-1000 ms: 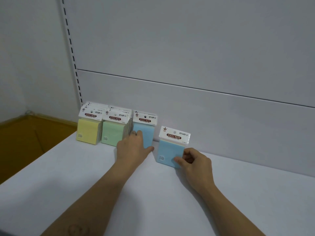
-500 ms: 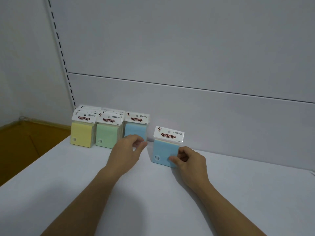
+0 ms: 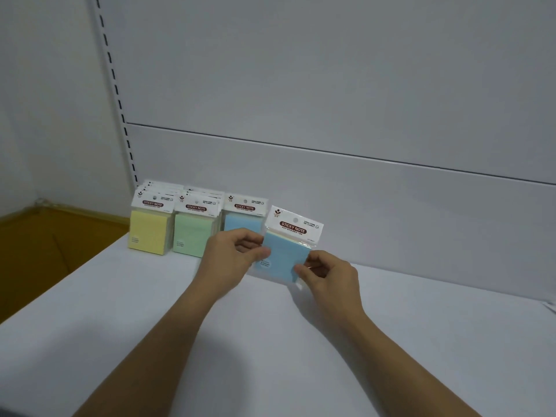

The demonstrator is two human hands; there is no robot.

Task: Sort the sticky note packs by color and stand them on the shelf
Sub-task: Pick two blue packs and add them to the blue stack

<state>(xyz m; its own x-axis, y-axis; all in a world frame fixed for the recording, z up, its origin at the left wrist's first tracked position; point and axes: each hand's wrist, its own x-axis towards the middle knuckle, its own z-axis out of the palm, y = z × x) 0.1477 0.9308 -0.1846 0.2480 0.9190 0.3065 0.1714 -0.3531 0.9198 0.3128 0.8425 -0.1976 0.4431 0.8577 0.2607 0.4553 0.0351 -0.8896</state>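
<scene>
Both hands are pinching one blue sticky note pack point(image 3: 284, 255) between them, the left hand point(image 3: 231, 258) gripping its left edge and the right hand point(image 3: 329, 273) its lower right corner. It is tilting just above the white shelf point(image 3: 210, 341). Beyond the left hand, another blue pack point(image 3: 242, 219), green packs point(image 3: 192, 234) and yellow packs point(image 3: 149, 231) are standing in a row.

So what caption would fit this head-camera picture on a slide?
Both hands hold a tilted blue sticky note pack beside yellow, green and blue rows on the shelf.
</scene>
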